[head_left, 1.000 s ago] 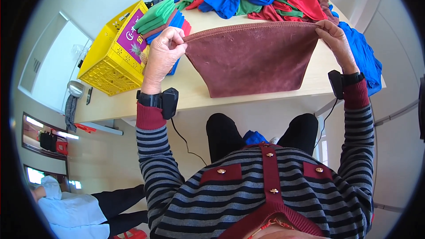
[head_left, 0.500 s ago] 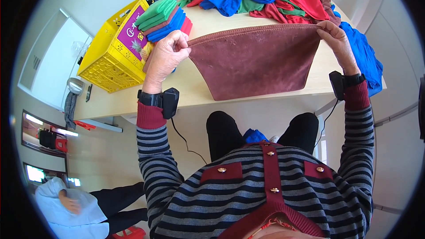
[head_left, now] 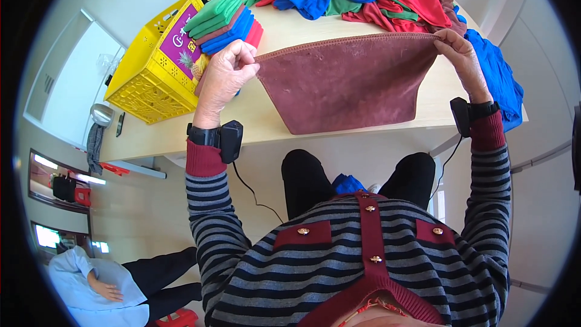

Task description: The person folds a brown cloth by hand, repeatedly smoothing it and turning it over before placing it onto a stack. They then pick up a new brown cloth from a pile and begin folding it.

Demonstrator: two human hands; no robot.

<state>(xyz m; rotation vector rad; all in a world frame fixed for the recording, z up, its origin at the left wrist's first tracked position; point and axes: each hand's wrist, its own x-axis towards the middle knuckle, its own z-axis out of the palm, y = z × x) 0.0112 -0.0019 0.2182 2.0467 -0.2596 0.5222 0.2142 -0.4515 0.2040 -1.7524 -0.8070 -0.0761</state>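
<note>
A brown cloth [head_left: 351, 88] with a stitched edge hangs stretched out above the near side of the table. My left hand [head_left: 225, 75] pinches its upper left corner between thumb and fingers. The opposite upper corner is pinched in my right hand [head_left: 460, 54]. The cloth's lower edge hangs free near the table's front edge. Just beyond my left hand stands a stack of folded cloths [head_left: 225, 27] in green, brown, blue and red, partly hidden by that hand.
A yellow plastic crate [head_left: 154, 66] stands at the table's left, touching the stack. Loose blue, red, green and brown cloths [head_left: 417, 3] are heaped along the far side, with a blue cloth [head_left: 499, 79] hanging at the right. Another person [head_left: 97, 281] is at lower left.
The brown cloth's lower edge has lifted slightly, while both hands keep their hold nearly in place. The other person's hand has moved a little downward.
</note>
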